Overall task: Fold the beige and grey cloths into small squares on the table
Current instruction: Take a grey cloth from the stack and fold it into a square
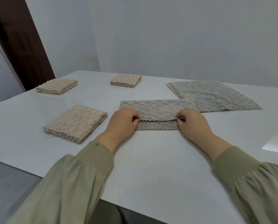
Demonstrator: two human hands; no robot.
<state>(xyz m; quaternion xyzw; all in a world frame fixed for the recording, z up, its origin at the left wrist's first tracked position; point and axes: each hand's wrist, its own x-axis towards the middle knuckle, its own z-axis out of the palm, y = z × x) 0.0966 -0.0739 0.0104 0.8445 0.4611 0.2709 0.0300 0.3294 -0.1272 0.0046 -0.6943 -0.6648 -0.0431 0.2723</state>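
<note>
A grey textured cloth (157, 109) lies in the middle of the white table (151, 159), its near part doubled over into a narrow band. My left hand (123, 122) pinches the lifted edge at its left end, and my right hand (192, 122) pinches the same edge at its right end. An unfolded stack of grey cloths (214, 96) lies flat to the right, touching the held cloth's far corner. Three folded beige cloths rest on the left half: a near one (77, 122), a far left one (57, 86) and a small square (126, 80).
A grey wall stands behind the table's far edge. A dark brown door frame (22, 42) rises at the far left. The table's near edge runs diagonally below my sleeves, with grey floor (9, 183) beyond it.
</note>
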